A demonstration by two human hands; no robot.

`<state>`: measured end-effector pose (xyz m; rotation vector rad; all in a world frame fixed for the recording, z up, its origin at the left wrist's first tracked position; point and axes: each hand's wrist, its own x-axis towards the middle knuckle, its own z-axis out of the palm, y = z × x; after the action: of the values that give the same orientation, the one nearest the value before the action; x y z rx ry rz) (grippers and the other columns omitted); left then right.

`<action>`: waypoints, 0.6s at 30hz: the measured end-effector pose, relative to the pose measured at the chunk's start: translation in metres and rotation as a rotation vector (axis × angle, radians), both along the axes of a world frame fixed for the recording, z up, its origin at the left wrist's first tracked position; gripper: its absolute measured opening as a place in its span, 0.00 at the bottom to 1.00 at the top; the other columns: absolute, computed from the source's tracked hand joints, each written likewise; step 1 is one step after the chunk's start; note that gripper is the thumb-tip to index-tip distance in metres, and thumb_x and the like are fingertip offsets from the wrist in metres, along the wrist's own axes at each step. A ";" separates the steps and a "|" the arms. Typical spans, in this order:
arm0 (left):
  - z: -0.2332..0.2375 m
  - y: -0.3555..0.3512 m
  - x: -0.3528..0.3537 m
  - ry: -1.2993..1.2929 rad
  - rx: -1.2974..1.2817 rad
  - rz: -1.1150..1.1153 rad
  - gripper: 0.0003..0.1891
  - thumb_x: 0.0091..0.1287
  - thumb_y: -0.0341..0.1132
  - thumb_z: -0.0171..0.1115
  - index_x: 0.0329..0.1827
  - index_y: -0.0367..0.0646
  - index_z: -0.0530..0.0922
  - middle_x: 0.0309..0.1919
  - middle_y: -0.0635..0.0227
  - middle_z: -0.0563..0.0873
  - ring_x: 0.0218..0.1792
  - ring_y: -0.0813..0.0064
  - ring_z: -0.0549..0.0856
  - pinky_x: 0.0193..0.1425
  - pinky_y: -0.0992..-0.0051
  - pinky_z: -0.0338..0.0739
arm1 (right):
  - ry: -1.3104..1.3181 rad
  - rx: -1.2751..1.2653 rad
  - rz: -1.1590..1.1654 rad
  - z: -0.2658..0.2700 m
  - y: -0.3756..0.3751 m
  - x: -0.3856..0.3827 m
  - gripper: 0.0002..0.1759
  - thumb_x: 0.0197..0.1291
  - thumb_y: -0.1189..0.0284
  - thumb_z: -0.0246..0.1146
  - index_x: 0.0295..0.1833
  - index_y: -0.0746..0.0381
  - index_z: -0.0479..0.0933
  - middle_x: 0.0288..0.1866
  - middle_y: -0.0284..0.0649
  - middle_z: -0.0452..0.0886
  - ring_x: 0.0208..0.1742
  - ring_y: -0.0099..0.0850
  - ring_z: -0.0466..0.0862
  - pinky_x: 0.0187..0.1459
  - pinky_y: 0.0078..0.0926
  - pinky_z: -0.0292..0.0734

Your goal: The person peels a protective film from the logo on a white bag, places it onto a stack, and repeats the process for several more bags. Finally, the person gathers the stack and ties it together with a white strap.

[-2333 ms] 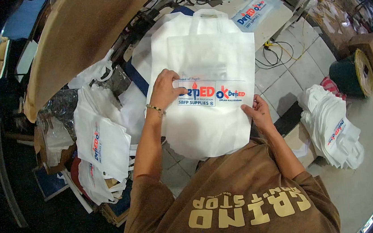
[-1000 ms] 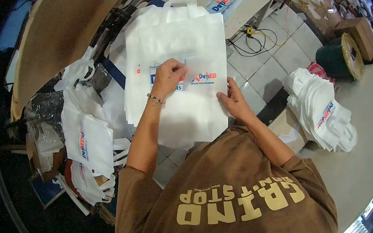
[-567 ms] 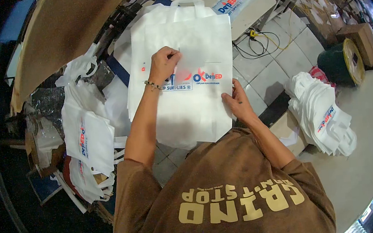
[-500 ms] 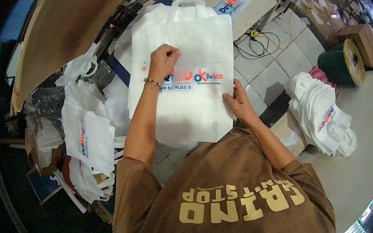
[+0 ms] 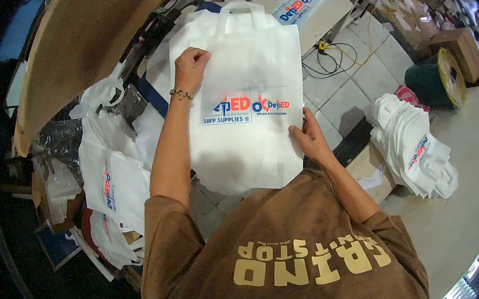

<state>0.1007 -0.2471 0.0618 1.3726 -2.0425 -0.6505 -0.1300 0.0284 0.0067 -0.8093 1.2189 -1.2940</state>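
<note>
left hand (image 5: 190, 69) curled over far-left edge, grip unclear | right hand (image 5: 308, 137) pinching right edge, lower down | printed white bag (image 5: 246, 154) between them, long axis running away from brown shirt (image 5: 281, 220) | left hand nearer handle (image 5: 241, 4)

Part of the right hand (image 5: 311, 135) is hidden behind the right edge of the white bag (image 5: 251, 154). Whether the left hand (image 5: 191, 69) pinches it cannot be told. The smallest lettering on the brown shirt (image 5: 205, 274) is unreadable; the bottom picture edge cuts the shirt off.
</note>
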 end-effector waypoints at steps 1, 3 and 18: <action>-0.002 -0.007 0.004 -0.010 -0.022 0.007 0.10 0.63 0.34 0.69 0.36 0.34 0.86 0.34 0.58 0.87 0.34 0.67 0.86 0.42 0.71 0.79 | -0.017 0.000 0.000 -0.001 0.000 0.000 0.26 0.66 0.81 0.58 0.68 0.66 0.61 0.53 0.40 0.79 0.55 0.26 0.78 0.57 0.27 0.73; -0.003 -0.015 0.007 0.033 -0.027 0.037 0.10 0.64 0.35 0.69 0.37 0.34 0.86 0.35 0.58 0.88 0.35 0.67 0.86 0.43 0.71 0.79 | -0.031 -0.001 0.001 -0.004 0.001 0.000 0.26 0.65 0.81 0.58 0.68 0.66 0.61 0.54 0.40 0.78 0.55 0.26 0.78 0.56 0.27 0.73; -0.030 -0.013 0.212 0.229 -0.054 0.524 0.15 0.69 0.37 0.59 0.54 0.39 0.81 0.51 0.55 0.84 0.50 0.59 0.82 0.59 0.61 0.76 | 0.748 -0.143 -0.247 0.020 -0.074 -0.015 0.26 0.66 0.67 0.68 0.60 0.72 0.68 0.45 0.51 0.86 0.40 0.39 0.87 0.43 0.33 0.80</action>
<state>0.3122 -0.2600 0.0322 1.6282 -1.4274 -0.4858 -0.1446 -0.0454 0.0268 -1.3506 1.8726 -1.3258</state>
